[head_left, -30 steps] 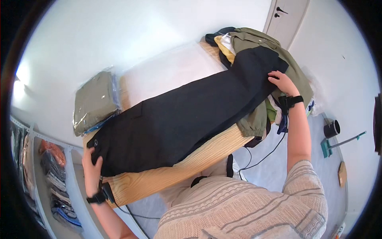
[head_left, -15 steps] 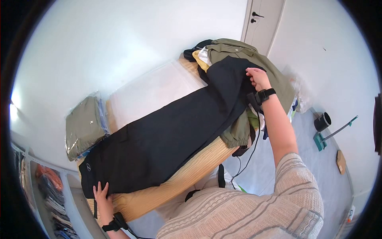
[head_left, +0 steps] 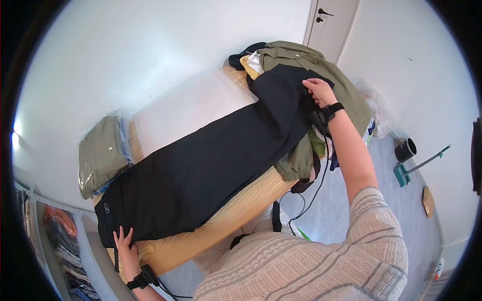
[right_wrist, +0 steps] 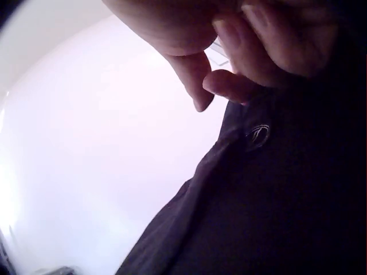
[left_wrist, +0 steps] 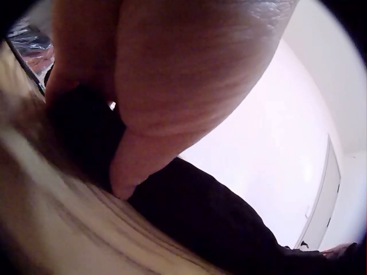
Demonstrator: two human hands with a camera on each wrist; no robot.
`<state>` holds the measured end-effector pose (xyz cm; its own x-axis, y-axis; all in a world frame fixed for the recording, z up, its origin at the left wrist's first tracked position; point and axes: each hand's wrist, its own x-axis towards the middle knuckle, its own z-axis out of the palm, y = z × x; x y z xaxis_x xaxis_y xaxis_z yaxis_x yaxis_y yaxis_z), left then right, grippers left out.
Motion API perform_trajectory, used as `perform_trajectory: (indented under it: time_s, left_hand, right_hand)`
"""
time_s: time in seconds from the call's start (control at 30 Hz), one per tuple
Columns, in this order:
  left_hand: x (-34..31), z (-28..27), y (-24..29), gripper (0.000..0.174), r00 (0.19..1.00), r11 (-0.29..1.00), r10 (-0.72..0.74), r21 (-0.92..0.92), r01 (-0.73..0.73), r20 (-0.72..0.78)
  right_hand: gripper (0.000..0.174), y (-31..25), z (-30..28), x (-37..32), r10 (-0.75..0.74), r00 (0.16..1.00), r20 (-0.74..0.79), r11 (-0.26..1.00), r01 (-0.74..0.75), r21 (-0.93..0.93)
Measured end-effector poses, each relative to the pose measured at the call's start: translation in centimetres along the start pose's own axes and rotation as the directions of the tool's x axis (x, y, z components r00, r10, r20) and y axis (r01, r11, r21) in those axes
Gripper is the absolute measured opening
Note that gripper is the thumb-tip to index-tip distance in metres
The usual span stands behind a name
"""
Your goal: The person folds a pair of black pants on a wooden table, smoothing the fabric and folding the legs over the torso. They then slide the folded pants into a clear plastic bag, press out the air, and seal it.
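Black trousers lie lengthwise, their left end flat over the wooden table and their right end on heaped clothes. My left hand rests with fingers spread on their front left corner. In the left wrist view this hand touches the black cloth beside bare wood. At the right end, my right hand is on the trousers with bent fingers. The right wrist view shows the hand with curled fingers above a small oval mark; whether cloth is pinched is unclear.
Clear plastic sheets lie behind the trousers, with a bagged olive garment to their left. An olive jacket tops the heap at right. Bagged clothes fill a shelf at lower left. A cable hangs by the table's right side.
My left hand has moved from the trousers' left end to the front corner. My right hand's fingers have curled more, and it has shifted a little inward along the cloth. The head view has shifted.
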<state>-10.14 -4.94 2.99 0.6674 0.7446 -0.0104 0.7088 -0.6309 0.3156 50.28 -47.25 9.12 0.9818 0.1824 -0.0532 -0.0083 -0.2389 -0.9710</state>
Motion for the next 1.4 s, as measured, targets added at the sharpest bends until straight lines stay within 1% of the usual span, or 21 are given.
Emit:
perform_trajectory:
  time_s: [0.07, 0.1, 0.13, 0.27, 0.37, 0.43, 0.5, 0.53, 0.6, 0.7, 0.83, 0.9, 0.93, 1.0, 1.07, 1.13, 1.2, 1.27, 1.3, 1.33, 1.4]
  left_hand:
    - [-0.1, -0.1, 0.0, 0.060, 1.000, 1.000, 0.016, -0.001, -0.016, 0.003]
    - [-0.1, -0.2, 0.0, 0.060, 1.000, 1.000, 0.007, -0.007, -0.007, 0.013]
    - [0.0, -0.2, 0.1, 0.061, 1.000, 1.000, 0.000, -0.014, 0.000, 0.020]
    - [0.1, -0.1, -0.2, 0.063, 1.000, 1.000, 0.012, -0.010, -0.012, 0.019]
    - [-0.2, -0.1, -0.1, 0.063, 1.000, 1.000, 0.005, -0.012, -0.005, 0.014]
    - [-0.2, 0.2, -1.2, 0.063, 0.999, 0.999, 0.042, 0.014, -0.042, 0.007]
    - [-1.5, -0.1, -2.0, 0.063, 1.000, 1.000, 0.026, -0.012, -0.026, 0.004]
    - [-2.2, -0.5, -2.4, 0.063, 1.000, 0.999, 0.015, -0.032, -0.014, 0.004]
    - [-3.1, -1.0, -2.9, 0.064, 0.999, 0.999, -0.033, 0.005, 0.033, 0.040]
    - [-3.4, -0.9, -3.7, 0.065, 1.000, 1.000, -0.001, -0.016, 0.001, -0.007]
    - [-3.5, -1.1, -2.6, 0.067, 0.999, 0.997, -0.050, -0.065, 0.049, -0.012]
    - [-3.3, -0.8, -3.2, 0.069, 1.000, 0.999, -0.019, -0.027, 0.018, -0.013]
    - [-3.3, -0.7, -3.2, 0.069, 0.999, 0.999, -0.034, -0.020, 0.034, -0.013]
    - [-3.4, -0.8, -3.3, 0.070, 0.999, 0.998, 0.039, -0.042, -0.040, -0.009]
    - [-3.4, -0.4, -3.6, 0.072, 0.997, 0.996, 0.082, -0.017, -0.082, -0.015]
    - [-3.5, -0.5, -2.8, 0.073, 1.000, 0.997, 0.031, -0.076, -0.031, 0.003]
    - [-3.5, -0.1, -3.2, 0.074, 0.999, 0.993, 0.040, -0.107, -0.039, 0.004]
    - [-3.5, -0.4, -3.1, 0.073, 1.000, 0.993, -0.005, -0.118, 0.005, 0.007]
    - [-3.5, -0.3, -3.3, 0.073, 1.000, 0.992, 0.021, -0.128, -0.018, 0.017]
    - [-3.5, -0.3, -3.5, 0.073, 0.998, 0.990, 0.050, -0.137, -0.046, 0.028]
    - [-3.4, -0.4, -3.2, 0.071, 0.999, 0.991, 0.013, -0.133, -0.009, 0.029]
  right_hand:
    - [0.026, -0.6, 0.3, 0.4, 0.163, 0.987, -0.017, 0.986, -0.163, -0.043]
    - [0.026, -0.9, 0.5, 0.5, 0.223, 0.975, 0.017, 0.974, -0.223, 0.021]
    - [0.026, -0.7, 0.6, 0.9, 0.225, 0.974, 0.011, 0.974, -0.225, 0.026]
    - [0.024, 0.0, 1.4, 2.9, 0.159, 0.987, -0.018, 0.987, -0.159, -0.002]
    - [0.022, -0.2, 1.4, 3.0, 0.157, 0.986, 0.047, 0.988, -0.156, -0.023]
    - [0.019, -1.4, 0.3, 2.2, 0.022, 1.000, 0.013, 0.998, -0.022, 0.061]
    - [0.015, -3.4, -1.4, -0.5, -0.116, 0.986, -0.121, 0.988, 0.127, 0.087]
    - [0.018, -3.5, -3.0, -1.1, -0.100, 0.992, -0.080, 0.992, 0.106, 0.074]
    - [0.019, -3.3, -4.3, -3.0, -0.042, 0.996, -0.078, 0.997, 0.036, -0.075]
    - [0.021, -0.2, -5.6, -3.7, 0.038, 0.993, -0.116, 0.974, -0.063, -0.219]
    - [0.022, 1.9, -5.8, -5.5, 0.005, 0.993, -0.120, 0.982, -0.028, -0.189]
    - [0.025, 2.5, -6.1, -5.8, -0.084, 0.984, -0.154, 0.953, 0.034, -0.302]
    - [0.025, 2.7, -6.0, -6.0, -0.079, 0.987, -0.139, 0.954, 0.034, -0.299]
    - [0.030, 2.4, -5.0, -6.6, -0.119, 0.960, -0.255, 0.911, 0.004, -0.412]
    - [0.037, 1.5, -4.3, -6.6, -0.045, 0.973, -0.227, 0.907, -0.056, -0.417]
    - [0.039, 2.1, -4.5, -5.6, -0.064, 0.973, -0.221, 0.903, -0.038, -0.429]
    - [0.038, 4.1, -5.5, -3.7, -0.023, 0.973, -0.231, 0.983, -0.021, -0.184]
    - [0.035, 5.8, -6.6, -1.5, 0.099, 0.972, -0.215, 0.981, -0.060, 0.184]
    - [0.039, 5.9, -6.9, -0.9, 0.152, 0.982, -0.110, 0.938, -0.109, 0.330]
    - [0.039, 5.8, -6.4, -0.4, 0.147, 0.985, -0.087, 0.937, -0.110, 0.331]
    - [0.042, 5.6, -5.5, 0.3, 0.176, 0.968, 0.181, 0.820, -0.246, 0.517]
